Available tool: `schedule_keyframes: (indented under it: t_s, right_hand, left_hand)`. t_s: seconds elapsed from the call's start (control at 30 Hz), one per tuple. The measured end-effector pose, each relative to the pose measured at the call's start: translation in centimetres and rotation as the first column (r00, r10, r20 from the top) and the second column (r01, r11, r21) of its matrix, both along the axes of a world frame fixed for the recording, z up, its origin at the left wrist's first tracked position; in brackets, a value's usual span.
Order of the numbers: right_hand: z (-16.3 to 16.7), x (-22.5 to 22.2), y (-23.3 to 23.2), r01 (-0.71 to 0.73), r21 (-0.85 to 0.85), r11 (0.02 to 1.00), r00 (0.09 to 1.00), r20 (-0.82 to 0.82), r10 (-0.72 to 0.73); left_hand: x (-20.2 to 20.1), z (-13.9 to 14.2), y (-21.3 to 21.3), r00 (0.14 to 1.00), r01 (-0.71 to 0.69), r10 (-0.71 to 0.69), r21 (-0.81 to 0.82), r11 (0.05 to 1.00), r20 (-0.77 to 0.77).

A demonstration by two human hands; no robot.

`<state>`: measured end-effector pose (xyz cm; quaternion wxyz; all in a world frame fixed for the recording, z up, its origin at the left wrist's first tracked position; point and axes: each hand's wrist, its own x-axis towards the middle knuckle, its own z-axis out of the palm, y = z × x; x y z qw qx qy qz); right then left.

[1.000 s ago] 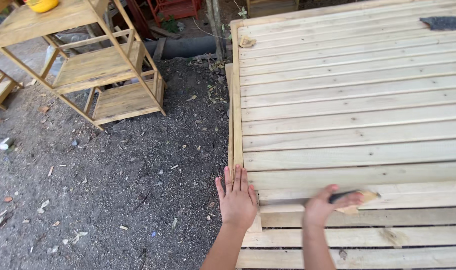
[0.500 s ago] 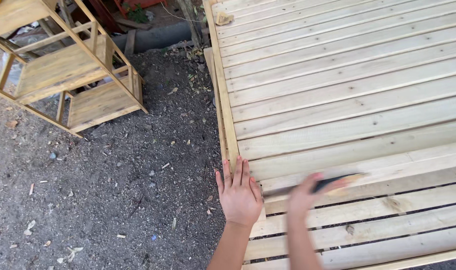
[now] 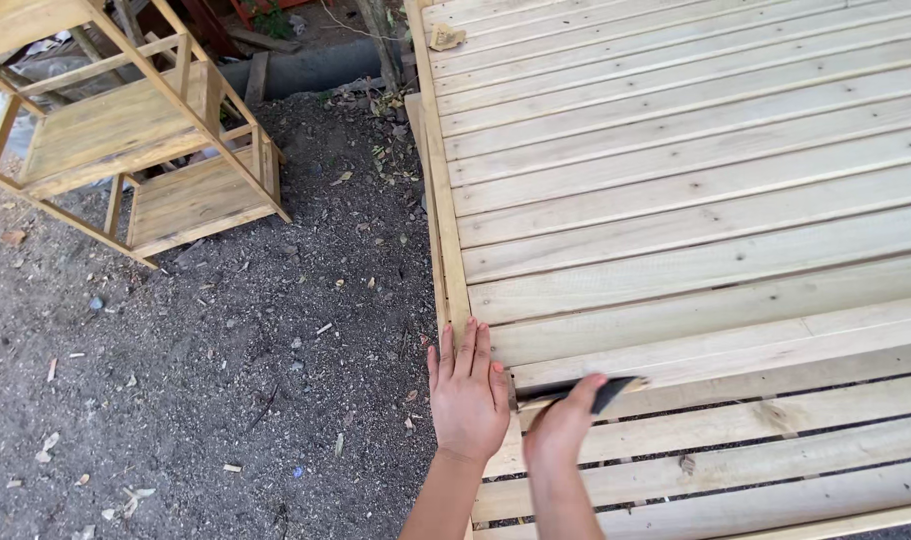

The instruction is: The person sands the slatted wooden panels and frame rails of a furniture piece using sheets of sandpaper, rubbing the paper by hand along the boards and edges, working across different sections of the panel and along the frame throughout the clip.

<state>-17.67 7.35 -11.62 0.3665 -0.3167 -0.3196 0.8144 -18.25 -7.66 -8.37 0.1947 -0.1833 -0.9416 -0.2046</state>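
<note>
While left hand (image 3: pixel 467 395) lies flat, fingers together, on the slatted wooden panel (image 3: pixel 695 210) edge, right hand (image 3: pixel 563 425) grips a dark sanding pad (image 3: pixel 585 392) against a slat.

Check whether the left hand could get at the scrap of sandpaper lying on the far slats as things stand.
Probably not without leaning: the left hand lies flat on the near edge of the slatted wooden panel, and the sandpaper scrap sits far up it, though nothing blocks the way.

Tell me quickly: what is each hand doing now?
Left hand: open, flat on the slats.
Right hand: closed on a dark flat piece, maybe sandpaper.
</note>
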Motion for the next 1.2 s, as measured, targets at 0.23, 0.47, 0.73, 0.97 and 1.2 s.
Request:
schedule_keyframes:
  t_s: [0.23,0.47,0.73,0.97,1.2]
  right_hand:
    - [0.8,0.7,1.1,-0.193,-0.491,0.849,0.981,-0.087,0.173]
    - [1.0,0.4,-1.6,-0.243,-0.638,0.731,0.964,-0.075,0.256]
    - [3.8,0.1,-2.2,-0.302,-0.560,0.772,0.953,-0.188,0.237]
    - [5.8,-0.1,-3.8,-0.304,-0.524,0.795,0.953,-0.183,0.244]
    - [2.7,2.1,-4.9,-0.192,0.718,0.669,0.962,0.274,-0.018]
  left_hand:
    - [3.2,0.6,-2.3,0.972,-0.087,0.062,0.104,0.991,0.226]
    - [2.2,-0.8,-2.1,0.917,-0.212,0.136,0.167,0.963,0.376]
    - [1.6,-1.0,-2.4,0.887,-0.239,0.140,0.180,0.954,0.439]
    - [1.7,-0.2,-1.7,0.852,-0.265,0.117,0.227,0.937,0.510]
    - [2.8,0.4,-3.2,0.825,-0.303,0.078,0.322,0.897,0.559]
